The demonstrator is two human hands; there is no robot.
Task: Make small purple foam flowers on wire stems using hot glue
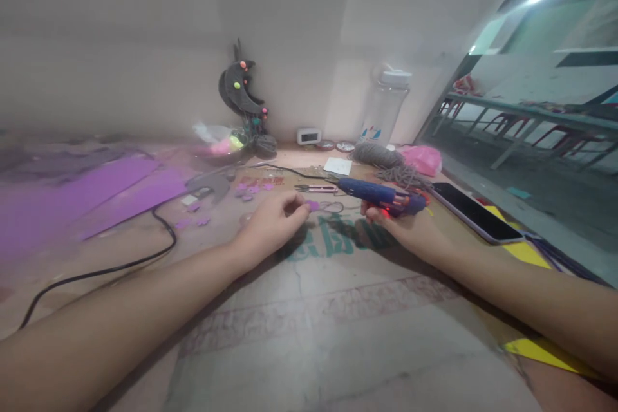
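Observation:
My right hand [386,217] is wrapped round the handle of a blue glue gun [369,191], its nozzle pointing left and a red light glowing by my fingers. With thumb and fingertips pinched, my left hand [280,215] holds a small purple foam piece [313,206]. A thin grey loop of yarn [333,207] extends to the right of that piece. Just beyond the hands lie thread snips [316,188]. Several purple flower cutouts [251,191] are scattered left of the snips.
Purple sheets [135,190] cover the left side, with a black cord [159,251] nearby. At the back stand a grey crescent ornament [239,93], a small clock [309,136] and a clear bottle [383,106]. Grey yarn [379,156] and a phone [476,211] lie on the right.

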